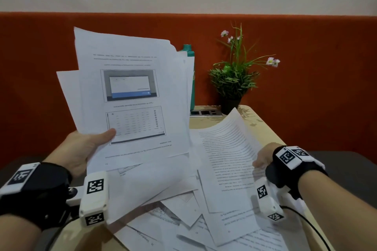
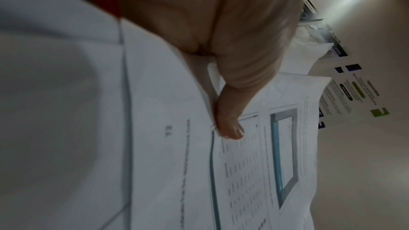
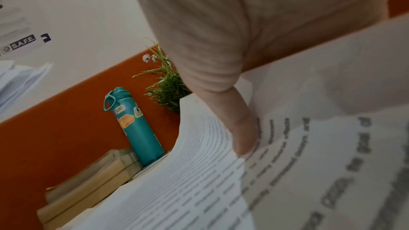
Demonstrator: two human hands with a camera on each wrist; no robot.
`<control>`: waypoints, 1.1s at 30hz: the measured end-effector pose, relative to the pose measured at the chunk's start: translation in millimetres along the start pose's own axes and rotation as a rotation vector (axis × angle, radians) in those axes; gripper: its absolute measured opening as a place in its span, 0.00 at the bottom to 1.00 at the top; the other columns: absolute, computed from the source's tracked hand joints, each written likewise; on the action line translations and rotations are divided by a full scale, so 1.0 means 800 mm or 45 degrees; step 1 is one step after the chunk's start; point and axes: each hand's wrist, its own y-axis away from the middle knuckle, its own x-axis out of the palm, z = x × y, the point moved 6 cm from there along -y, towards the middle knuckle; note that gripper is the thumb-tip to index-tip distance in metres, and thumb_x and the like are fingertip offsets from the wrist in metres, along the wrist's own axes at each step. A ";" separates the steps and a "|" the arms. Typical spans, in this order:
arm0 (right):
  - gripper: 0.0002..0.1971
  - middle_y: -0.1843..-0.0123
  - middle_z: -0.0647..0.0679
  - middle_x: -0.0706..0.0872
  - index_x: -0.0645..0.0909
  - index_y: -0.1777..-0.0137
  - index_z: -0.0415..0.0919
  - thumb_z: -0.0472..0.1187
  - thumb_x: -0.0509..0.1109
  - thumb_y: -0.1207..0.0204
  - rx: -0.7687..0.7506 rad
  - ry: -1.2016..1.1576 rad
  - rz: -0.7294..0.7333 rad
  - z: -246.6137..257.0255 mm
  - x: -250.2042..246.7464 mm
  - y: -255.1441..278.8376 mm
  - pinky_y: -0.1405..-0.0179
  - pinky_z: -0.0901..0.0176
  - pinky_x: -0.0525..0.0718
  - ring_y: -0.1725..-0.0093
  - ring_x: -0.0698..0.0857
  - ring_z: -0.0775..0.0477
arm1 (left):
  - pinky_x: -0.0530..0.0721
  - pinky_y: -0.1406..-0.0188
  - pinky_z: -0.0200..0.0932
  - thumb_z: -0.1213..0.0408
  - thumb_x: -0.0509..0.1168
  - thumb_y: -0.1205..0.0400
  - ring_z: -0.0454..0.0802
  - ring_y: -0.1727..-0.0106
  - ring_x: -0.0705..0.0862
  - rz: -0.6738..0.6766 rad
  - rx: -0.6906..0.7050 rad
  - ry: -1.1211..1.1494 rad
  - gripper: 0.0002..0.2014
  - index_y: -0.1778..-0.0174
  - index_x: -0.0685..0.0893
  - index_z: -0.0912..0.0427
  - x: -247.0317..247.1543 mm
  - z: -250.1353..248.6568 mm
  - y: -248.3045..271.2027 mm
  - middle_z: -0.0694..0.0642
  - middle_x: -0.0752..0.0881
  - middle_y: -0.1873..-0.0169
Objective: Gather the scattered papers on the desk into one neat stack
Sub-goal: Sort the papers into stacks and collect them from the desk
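Observation:
My left hand (image 1: pixel 92 142) holds a loose bundle of printed sheets (image 1: pixel 130 96) upright above the desk, thumb pressed on the top page; the left wrist view shows that thumb (image 2: pixel 230 128) on the same bundle (image 2: pixel 254 163). My right hand (image 1: pixel 263 159) pinches the right edge of a text page (image 1: pixel 226 161), which curls up off the pile; its thumb (image 3: pixel 243 135) lies on the page (image 3: pixel 199 190) in the right wrist view. More scattered papers (image 1: pixel 183 210) lie overlapping on the desk (image 1: pixel 263 128) beneath both hands.
A teal water bottle (image 1: pixel 189 51) stands at the back behind the held bundle, also visible as the bottle (image 3: pixel 135 127). A potted plant (image 1: pixel 234 79) sits at the back right by an outlet strip (image 1: pixel 205 112). An orange partition (image 1: pixel 306 67) backs the desk.

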 end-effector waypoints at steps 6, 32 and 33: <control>0.23 0.45 0.44 0.81 0.80 0.37 0.32 0.44 0.76 0.30 -0.094 -0.061 0.024 0.013 -0.010 0.032 0.73 0.68 0.76 0.64 0.77 0.51 | 0.80 0.38 0.61 0.75 0.69 0.23 0.63 0.47 0.88 -0.014 0.002 0.019 0.20 0.34 0.82 0.69 -0.005 0.006 -0.003 0.68 0.88 0.43; 0.16 0.39 0.39 0.88 0.82 0.39 0.42 0.34 0.65 0.26 -0.452 -1.302 -0.376 0.106 -0.024 0.079 0.35 0.43 0.81 0.40 0.85 0.36 | 0.88 0.49 0.52 0.67 0.69 0.21 0.58 0.46 0.90 0.234 0.008 0.011 0.18 0.34 0.83 0.63 0.085 0.059 0.000 0.60 0.91 0.44; 0.17 0.39 0.41 0.87 0.81 0.37 0.42 0.33 0.64 0.24 -0.499 -1.361 -0.321 0.117 -0.018 0.084 0.34 0.45 0.80 0.39 0.84 0.38 | 0.90 0.56 0.51 0.65 0.69 0.21 0.58 0.50 0.92 0.254 0.002 0.017 0.16 0.36 0.84 0.63 0.088 0.059 0.002 0.61 0.92 0.47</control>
